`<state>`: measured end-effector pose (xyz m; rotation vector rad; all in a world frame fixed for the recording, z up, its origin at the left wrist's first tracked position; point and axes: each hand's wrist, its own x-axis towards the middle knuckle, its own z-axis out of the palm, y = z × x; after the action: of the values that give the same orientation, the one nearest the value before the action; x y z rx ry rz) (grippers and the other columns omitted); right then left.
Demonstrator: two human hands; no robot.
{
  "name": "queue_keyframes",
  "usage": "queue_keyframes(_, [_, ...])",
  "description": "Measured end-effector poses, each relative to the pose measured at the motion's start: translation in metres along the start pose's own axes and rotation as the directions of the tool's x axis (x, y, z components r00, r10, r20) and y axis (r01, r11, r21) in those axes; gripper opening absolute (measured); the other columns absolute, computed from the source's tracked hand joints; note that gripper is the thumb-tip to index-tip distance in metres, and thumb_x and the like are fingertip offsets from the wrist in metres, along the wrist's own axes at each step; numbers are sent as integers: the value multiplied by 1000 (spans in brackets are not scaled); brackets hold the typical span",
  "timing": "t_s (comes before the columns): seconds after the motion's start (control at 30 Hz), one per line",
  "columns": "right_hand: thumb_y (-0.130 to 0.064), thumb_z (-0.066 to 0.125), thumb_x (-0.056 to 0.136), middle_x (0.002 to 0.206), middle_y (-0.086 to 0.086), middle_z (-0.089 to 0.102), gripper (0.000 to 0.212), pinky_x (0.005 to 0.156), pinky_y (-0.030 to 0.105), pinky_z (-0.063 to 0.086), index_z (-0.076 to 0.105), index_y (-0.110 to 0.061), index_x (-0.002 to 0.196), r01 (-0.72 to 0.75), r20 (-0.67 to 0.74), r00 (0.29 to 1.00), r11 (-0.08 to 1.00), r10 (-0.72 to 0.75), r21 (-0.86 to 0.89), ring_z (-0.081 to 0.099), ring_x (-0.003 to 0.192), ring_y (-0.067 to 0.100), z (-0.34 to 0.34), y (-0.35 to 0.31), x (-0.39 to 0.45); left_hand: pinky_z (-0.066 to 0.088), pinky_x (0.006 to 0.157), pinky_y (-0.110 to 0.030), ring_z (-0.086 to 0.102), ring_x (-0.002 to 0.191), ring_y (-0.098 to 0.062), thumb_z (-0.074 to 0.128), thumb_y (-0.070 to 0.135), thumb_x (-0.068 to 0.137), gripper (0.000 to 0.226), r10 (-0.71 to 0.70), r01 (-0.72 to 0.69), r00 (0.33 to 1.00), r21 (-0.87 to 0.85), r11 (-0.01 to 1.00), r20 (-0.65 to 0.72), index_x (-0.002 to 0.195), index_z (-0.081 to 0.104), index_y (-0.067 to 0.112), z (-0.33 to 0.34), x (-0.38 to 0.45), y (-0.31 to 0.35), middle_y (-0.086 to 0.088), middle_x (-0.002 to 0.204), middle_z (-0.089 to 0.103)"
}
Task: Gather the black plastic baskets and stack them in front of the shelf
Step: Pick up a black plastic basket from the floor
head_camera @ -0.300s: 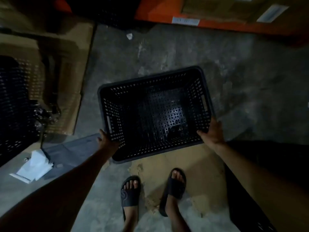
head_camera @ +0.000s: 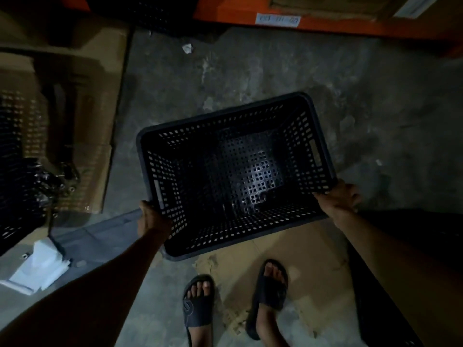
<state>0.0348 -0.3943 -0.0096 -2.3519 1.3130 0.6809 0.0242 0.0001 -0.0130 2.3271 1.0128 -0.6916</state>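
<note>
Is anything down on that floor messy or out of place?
Yes. A crumpled white scrap lies on the bare concrete near the orange shelf beam, and loose white papers lie scattered at the lower left. The flattened cardboard underfoot has a ragged, crumbling edge. The black basket, held by both hands, looks intact.

flattened cardboard [head_camera: 82,116] lies left on the concrete floor [head_camera: 250,78]; white paper [head_camera: 42,269] nearby, 2 black sandals [head_camera: 198,309].

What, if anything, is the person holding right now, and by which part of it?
A black plastic basket, held with both hands at its near rim: left hand at the near-left corner, right hand at the near-right corner.
</note>
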Motion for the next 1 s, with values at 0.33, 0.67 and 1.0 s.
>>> queue_keyframes(0.33, [1, 55, 90, 100, 20, 51, 19, 75, 35, 42, 54, 1, 109, -101, 86, 994, 816, 63, 569, 50, 89, 26, -46, 23, 18, 52, 86, -52, 61, 104, -43, 58, 6, 83, 32, 258, -259, 965, 26, 965, 41, 114, 52, -1, -53, 31, 80, -28, 114, 63])
queue_keyframes(0.67, [-3, 56, 89, 106, 26, 59, 13, 83, 45, 49, 56, -5, 102, -2, -82, 993, 696, 89, 718, 55, 92, 29, -109, -16, 158, 46, 97, -53, 57, 113, -45, 60, 10, 86, 44, 418, -426, 905, 205, 881, 80, 127, 48, -3, -1, 87, 275, -30, 123, 58])
queue_keyframes(1.0, [-2, 53, 91, 75, -1, 49, 16, 55, 27, 39, 46, -16, 89, -65, -34, 990, 663, 135, 746, 48, 65, 16, -109, 1, 250, 54, 86, -51, 64, 101, -42, 65, 16, 82, 43, 388, -402, 915, 244, 882, 106, 121, 51, 5, 62, 99, 327, -26, 112, 65])
